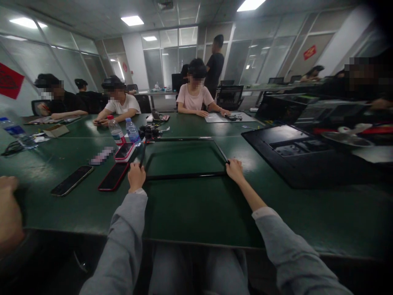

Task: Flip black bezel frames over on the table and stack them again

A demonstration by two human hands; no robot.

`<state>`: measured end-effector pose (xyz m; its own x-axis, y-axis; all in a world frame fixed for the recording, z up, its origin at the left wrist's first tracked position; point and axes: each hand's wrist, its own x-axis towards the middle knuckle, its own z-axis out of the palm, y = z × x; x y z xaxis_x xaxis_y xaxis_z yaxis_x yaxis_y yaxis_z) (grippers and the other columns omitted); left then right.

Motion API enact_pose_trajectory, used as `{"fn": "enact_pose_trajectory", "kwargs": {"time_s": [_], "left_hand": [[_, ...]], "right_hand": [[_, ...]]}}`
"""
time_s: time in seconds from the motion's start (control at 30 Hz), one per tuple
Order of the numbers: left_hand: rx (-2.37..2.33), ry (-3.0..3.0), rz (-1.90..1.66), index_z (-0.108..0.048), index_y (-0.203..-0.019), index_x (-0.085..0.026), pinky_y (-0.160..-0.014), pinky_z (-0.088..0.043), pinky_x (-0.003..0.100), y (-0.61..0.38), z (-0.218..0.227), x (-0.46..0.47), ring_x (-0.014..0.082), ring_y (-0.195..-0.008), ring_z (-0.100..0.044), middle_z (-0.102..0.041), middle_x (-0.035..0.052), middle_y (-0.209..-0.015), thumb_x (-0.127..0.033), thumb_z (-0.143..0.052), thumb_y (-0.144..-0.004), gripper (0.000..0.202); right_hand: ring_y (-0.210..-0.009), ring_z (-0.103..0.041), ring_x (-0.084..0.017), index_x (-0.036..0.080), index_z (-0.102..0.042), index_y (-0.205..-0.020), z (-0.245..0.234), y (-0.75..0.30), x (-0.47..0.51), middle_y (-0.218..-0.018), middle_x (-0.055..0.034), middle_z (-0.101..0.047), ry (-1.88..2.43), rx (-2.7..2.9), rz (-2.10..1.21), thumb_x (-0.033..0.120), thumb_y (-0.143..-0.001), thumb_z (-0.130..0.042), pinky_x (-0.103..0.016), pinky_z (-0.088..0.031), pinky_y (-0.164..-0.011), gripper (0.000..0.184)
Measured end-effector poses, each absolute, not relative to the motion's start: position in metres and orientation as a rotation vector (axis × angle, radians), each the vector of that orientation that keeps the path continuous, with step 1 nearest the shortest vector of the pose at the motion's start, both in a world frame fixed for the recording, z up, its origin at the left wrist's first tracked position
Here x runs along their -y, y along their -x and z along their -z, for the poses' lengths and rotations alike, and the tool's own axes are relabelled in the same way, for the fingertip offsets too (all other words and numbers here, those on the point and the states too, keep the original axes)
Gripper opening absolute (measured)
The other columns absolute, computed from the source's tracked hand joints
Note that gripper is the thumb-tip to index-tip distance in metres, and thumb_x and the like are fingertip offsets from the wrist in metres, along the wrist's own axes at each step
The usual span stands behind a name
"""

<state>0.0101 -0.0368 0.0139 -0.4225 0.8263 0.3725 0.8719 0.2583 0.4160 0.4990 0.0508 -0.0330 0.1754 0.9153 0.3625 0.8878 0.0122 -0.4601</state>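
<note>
A thin black rectangular frame [187,176] is held over the green table [196,213], and the tabletop shows through its middle. My left hand [136,177] is closed around the frame's left side, close to the near corner. On the opposite side, my right hand [235,169] grips the right bar near its near corner. The far bar lies toward the middle of the table; whether it touches the surface I cannot tell. Just left of my left hand are a red-edged phone [113,177] and a second phone in a pink case [124,151].
Another dark phone [72,180] lies further left. Two bottles, one red-capped [116,131] and one blue-capped [133,132], stand beyond the phones. A large black panel [294,157] rests at the right. Another person's arm [10,215] reaches in at the left edge; several people sit around.
</note>
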Motion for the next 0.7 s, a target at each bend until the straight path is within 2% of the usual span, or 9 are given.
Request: {"fn": "enact_pose_trajectory", "kwargs": {"time_s": [0.1,0.2,0.33,0.4,0.53,0.7], "left_hand": [[2.224,1.58,1.182,-0.06,-0.127,-0.015,-0.089,-0.051,0.039,-0.012,-0.019,0.037,0.0284,-0.107,-0.065,-0.055,0.0163,-0.126,-0.03,-0.049,-0.097,0.035],[1.921,1.488,1.481,-0.055,-0.133,-0.013,-0.095,-0.05,0.039,-0.013,-0.023,0.037,0.0283,-0.118,-0.06,-0.053,0.0191,-0.129,-0.036,-0.045,-0.1,0.041],[1.731,1.415,1.647,-0.048,-0.138,-0.01,-0.1,-0.048,0.042,-0.012,-0.021,0.035,0.0283,-0.12,-0.059,-0.055,0.0221,-0.13,-0.042,-0.042,-0.102,0.049],[1.738,1.427,1.675,-0.047,-0.138,-0.011,-0.1,-0.048,0.042,-0.011,-0.018,0.034,0.0278,-0.118,-0.061,-0.059,0.0211,-0.126,-0.044,-0.042,-0.102,0.049],[1.762,1.542,1.696,-0.047,-0.137,-0.014,-0.099,-0.049,0.041,-0.012,-0.013,0.033,0.0251,-0.11,-0.066,-0.066,0.0165,-0.117,-0.042,-0.039,-0.103,0.045],[1.805,1.572,1.671,-0.049,-0.136,-0.015,-0.096,-0.05,0.041,-0.014,-0.013,0.033,0.0252,-0.104,-0.068,-0.069,0.0151,-0.109,-0.042,-0.039,-0.103,0.044]], "right_hand": [[-0.119,-0.054,-0.035,0.008,-0.058,-0.129,0.028,-0.496,-0.05,-0.123,-0.024,-0.063,1.737,1.614,-0.087,0.023,-0.091,-0.041,-0.051,-0.042,-0.102,0.044],[-0.102,-0.063,-0.03,0.012,-0.047,-0.138,0.021,-0.493,-0.046,-0.116,-0.0183,-0.067,1.596,1.475,-0.097,0.031,-0.095,-0.038,-0.046,-0.048,-0.092,0.047],[-0.085,-0.066,-0.027,0.015,-0.044,-0.136,0.012,-0.491,-0.039,-0.098,-0.012,-0.07,1.524,1.374,-0.084,0.043,-0.099,-0.037,-0.042,-0.05,-0.084,0.047],[-0.085,-0.066,-0.026,0.015,-0.044,-0.134,0.011,-0.491,-0.037,-0.095,-0.0114,-0.07,1.488,1.358,-0.095,0.046,-0.1,-0.034,-0.041,-0.05,-0.083,0.046],[-0.093,-0.067,-0.026,0.016,-0.045,-0.129,0.012,-0.492,-0.038,-0.101,-0.0135,-0.07,1.44,1.315,-0.091,0.048,-0.101,-0.032,-0.041,-0.05,-0.088,0.044],[-0.097,-0.066,-0.027,0.018,-0.047,-0.123,0.013,-0.492,-0.039,-0.103,-0.0141,-0.071,1.443,1.284,-0.093,0.046,-0.1,-0.032,-0.042,-0.048,-0.09,0.04]]}}
